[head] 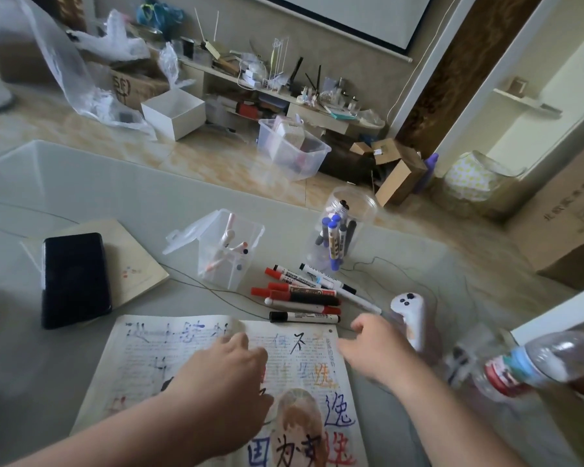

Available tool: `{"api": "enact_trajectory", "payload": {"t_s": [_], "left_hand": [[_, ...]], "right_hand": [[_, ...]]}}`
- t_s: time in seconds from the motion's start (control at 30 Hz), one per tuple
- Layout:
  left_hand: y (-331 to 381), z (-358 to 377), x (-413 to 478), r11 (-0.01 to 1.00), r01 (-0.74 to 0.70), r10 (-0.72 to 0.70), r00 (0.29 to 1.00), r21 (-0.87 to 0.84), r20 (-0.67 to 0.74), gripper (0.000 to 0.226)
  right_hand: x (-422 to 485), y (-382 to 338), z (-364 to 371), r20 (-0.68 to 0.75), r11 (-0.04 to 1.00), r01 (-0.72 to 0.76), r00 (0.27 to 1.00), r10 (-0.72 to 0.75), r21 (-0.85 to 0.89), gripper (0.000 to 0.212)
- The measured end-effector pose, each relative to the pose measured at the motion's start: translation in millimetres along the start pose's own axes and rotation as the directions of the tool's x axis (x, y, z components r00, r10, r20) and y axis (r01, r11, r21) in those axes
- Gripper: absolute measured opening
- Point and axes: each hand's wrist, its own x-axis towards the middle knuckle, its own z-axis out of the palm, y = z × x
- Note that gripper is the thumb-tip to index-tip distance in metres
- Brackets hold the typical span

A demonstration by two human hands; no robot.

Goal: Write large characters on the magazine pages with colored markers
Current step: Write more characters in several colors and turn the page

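An open magazine (149, 358) lies on the table in front of me, its pages covered with large characters in blue, black, red and orange. My left hand (226, 369) rests on the middle of the pages, fingers relaxed, holding nothing. My right hand (375, 345) hovers over the magazine's right edge with loosely curled fingers and no marker in it. A loose pile of red and black markers (300, 294) lies just beyond the magazine's top edge. The nearest is a black marker (304, 317).
A clear jar (341, 230) holds blue and black markers. A clear box (226, 251) with pens stands left of it. A black phone (75, 278) lies on a notebook (139, 264) at left. A white controller (412, 315) and a water bottle (536, 362) are at right.
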Motion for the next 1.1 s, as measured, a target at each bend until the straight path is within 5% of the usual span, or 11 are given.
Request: {"api": "enact_trajectory", "payload": {"t_s": [0.17,0.3,0.6,0.73,0.83,0.93,1.03,1.1], "left_hand": [[-1.6,19.6,-0.5,0.997,0.062,-0.068,0.988,0.049,0.138,0.047],[10.1,30.9,-3.3,0.971,-0.045,-0.027,0.956,0.235,0.293,0.067],[19.6,36.5,-9.1,0.964,-0.087,-0.001,0.943,0.251,0.331,0.079],[18.2,44.5,-8.3,0.978,-0.059,-0.009,0.947,0.199,0.321,0.08],[21.4,43.9,-6.0,0.997,-0.035,0.02,0.978,0.07,0.206,0.067],[31.7,33.0,-1.8,0.959,0.0,0.022,0.997,-0.284,0.074,0.052],[40.6,26.0,5.4,0.651,0.057,0.024,0.995,-0.757,0.096,0.059],[41.5,28.0,9.6,0.446,0.061,0.022,0.997,-0.893,0.079,0.072]], "right_hand": [[-20.5,17.2,39.8,0.077,0.996,-0.083,0.993,0.086,-0.043,0.071],[-28.9,17.0,43.1,0.06,0.987,-0.104,0.993,0.098,0.122,0.032],[-31.5,20.2,58.4,-0.023,0.941,-0.13,0.989,0.144,0.312,0.041],[-32.0,27.9,55.5,-0.112,0.935,-0.081,0.985,0.127,0.346,0.025],[-39.8,33.1,45.6,-0.096,0.911,0.018,0.995,0.024,0.412,0.029],[-59.7,33.5,33.8,0.033,0.807,0.114,0.986,-0.163,0.579,0.048],[-81.0,32.1,29.6,0.208,0.547,0.022,0.912,-0.355,0.837,0.063],[-91.6,31.1,27.3,0.232,0.395,-0.04,0.862,-0.451,0.918,0.06]]}}
